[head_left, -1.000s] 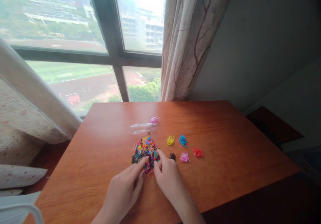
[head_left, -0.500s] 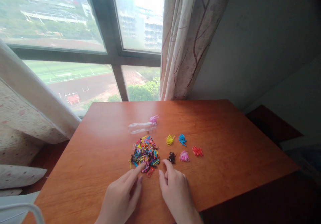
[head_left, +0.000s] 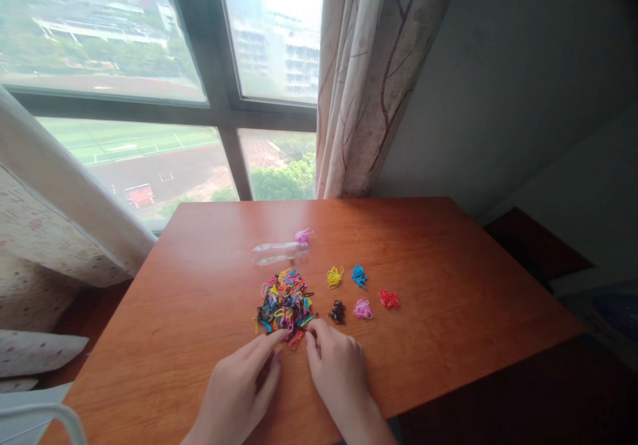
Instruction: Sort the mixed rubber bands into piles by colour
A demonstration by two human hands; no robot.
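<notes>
"Where's the pile of bands?"

"Lower middle of the frame, on the table — mixed colours, both hands at its near edge."

"And the left hand?"

"Thumb and forefinger parted, forefinger against the pile; perhaps it steadies that edge."

"The right hand?"

"Thumb and forefinger close together by the pile's lower right — whether anything is pinched there, I can't tell."

"What's right of centre?"

"Yellow heap, blue heap, black heap, pink heap, red heap. Spaced apart, I'd guess, so colours don't mingle, yet near the right hand."

"And the bottle?"

"On its side above the pile, probably to be out of the hands' way."
</notes>
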